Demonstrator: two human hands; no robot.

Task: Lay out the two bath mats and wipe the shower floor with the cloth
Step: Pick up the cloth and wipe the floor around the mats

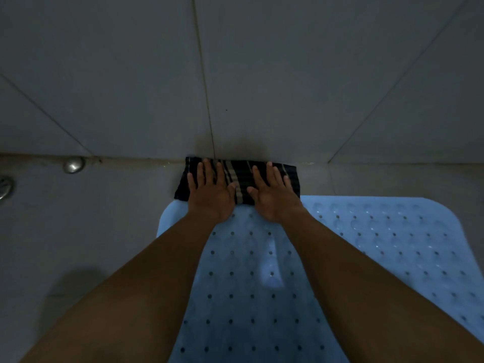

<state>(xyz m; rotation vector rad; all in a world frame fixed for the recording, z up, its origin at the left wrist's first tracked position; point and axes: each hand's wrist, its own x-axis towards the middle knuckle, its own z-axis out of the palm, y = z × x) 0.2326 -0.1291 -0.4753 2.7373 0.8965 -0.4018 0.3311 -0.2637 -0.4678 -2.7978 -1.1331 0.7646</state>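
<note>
At the far left edge of the frame I see part of a round metal drain (4,188) set in the grey shower floor (78,231), and just to its right a small domed metal fitting (74,165) where the floor meets the tiled wall (262,74). Moving toward the centre, a pale blue bath mat (235,284) dotted with holes lies flat on the floor, its rounded corner near the wall; my forearms reach out over it. The left hand (210,195) is open, fingers straight and spread, pressing palm-down on a dark striped cloth (239,176). The cloth is folded into a band and sits on the floor right against the base of the wall, just beyond the mat's far edge. I judge it is folded that way to give both palms a firm pad to push along the floor's edge. The right hand (275,197) lies beside the left, also flat and open on the cloth, gripping nothing. At the right, a second blue mat (392,244) lies flat beside the first; my right forearm hides most of their meeting line. With both mats down, I judge the wiping step is in hand.
</note>
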